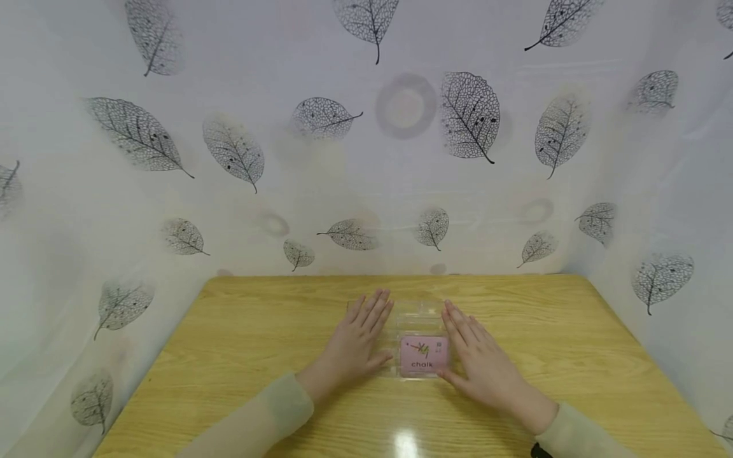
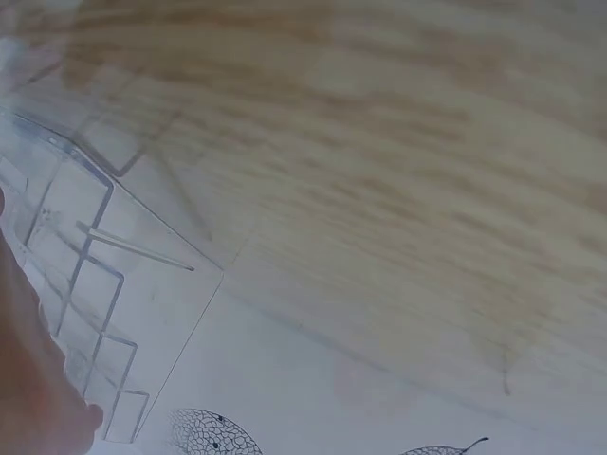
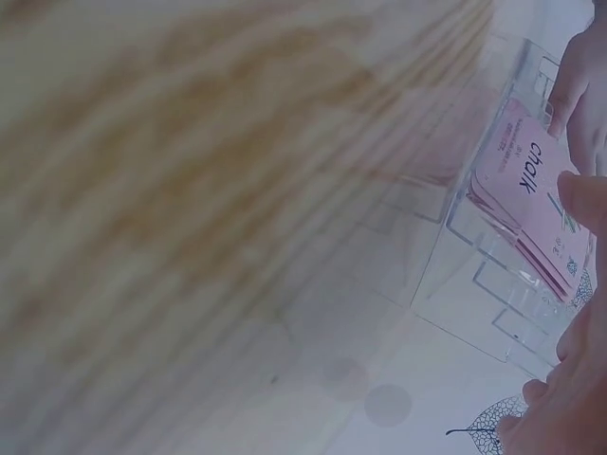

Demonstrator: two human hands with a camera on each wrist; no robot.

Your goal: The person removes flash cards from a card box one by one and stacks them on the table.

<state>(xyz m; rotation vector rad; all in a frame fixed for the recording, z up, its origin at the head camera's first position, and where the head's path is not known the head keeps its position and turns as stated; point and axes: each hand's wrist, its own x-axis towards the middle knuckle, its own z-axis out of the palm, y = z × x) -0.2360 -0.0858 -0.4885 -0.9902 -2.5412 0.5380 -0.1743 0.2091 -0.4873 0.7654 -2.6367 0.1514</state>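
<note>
Hands flank a clear plastic box point(image 1: 420, 318) holding a pink chalk packet point(image 1: 424, 355) on the wooden table point(image 1: 258, 331); left hand point(image 1: 357, 340) and right hand point(image 1: 478, 353) lie flat, fingers straight, touching its sides.

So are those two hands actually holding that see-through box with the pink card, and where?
Neither grips it. The left hand and right hand lie flat, fingers straight, against the left and right sides of the clear plastic box holding the pink "chalk" card.
</note>
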